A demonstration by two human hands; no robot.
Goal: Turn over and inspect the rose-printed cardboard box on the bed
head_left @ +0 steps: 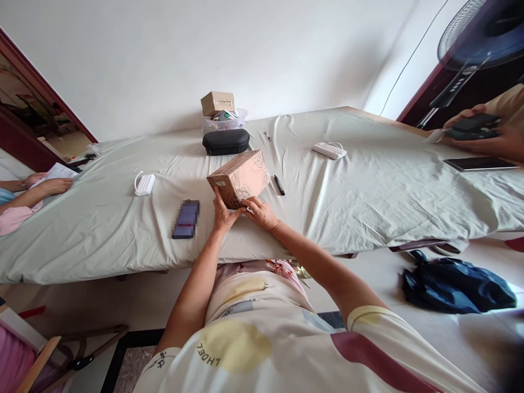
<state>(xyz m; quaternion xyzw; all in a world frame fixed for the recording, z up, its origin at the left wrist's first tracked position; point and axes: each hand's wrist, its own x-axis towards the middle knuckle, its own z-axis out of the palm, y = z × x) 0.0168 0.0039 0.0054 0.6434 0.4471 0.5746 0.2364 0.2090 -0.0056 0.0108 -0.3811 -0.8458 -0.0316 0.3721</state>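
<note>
A cardboard box (250,173) with dark line drawings on its sides is tilted over the cloth-covered table in front of me. My left hand (224,214) grips its lower left corner, thumb and fingers spread along the edge. At the near bottom edge, my right hand (262,213) has its fingers closed on the box, the thumbs of both hands close together. A black marker (279,185) lies just right of the box. To the left of my left hand is a phone (185,219) with its screen blurred out.
Behind the box sit a black case (226,142), a plastic basket (241,121) and a small carton (218,102). White strapped devices (145,184) lie on both sides. Other people's hands (53,186) are at the far left and right, near a tablet (481,164). A fan (483,33) stands right.
</note>
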